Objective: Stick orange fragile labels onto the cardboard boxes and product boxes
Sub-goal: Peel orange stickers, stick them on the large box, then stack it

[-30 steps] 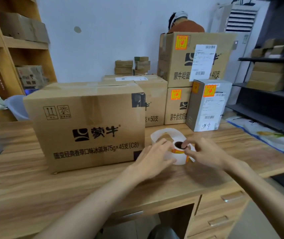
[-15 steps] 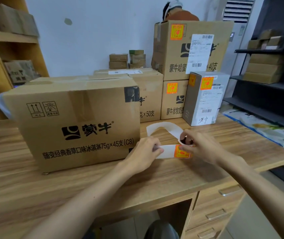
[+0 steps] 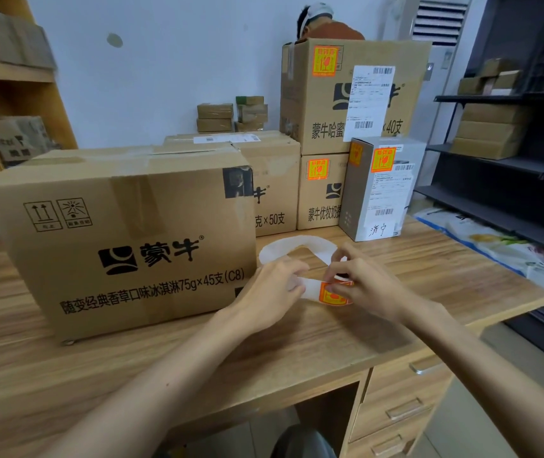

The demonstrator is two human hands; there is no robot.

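Just beside label roll (image 3: 313, 289), big carton (image 3: 125, 239); grey box (image 3: 379, 190) behind.

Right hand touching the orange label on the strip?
Touching. Head view: right hand pinches the upper edge of the orange label; left hand holds the backing strip.

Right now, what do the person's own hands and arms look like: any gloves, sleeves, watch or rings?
Both are bare. The left hand and right hand wear no gloves, and no ring shows. The left forearm and right forearm are uncovered to the frame's edge: no sleeve, watch or wristband in view.
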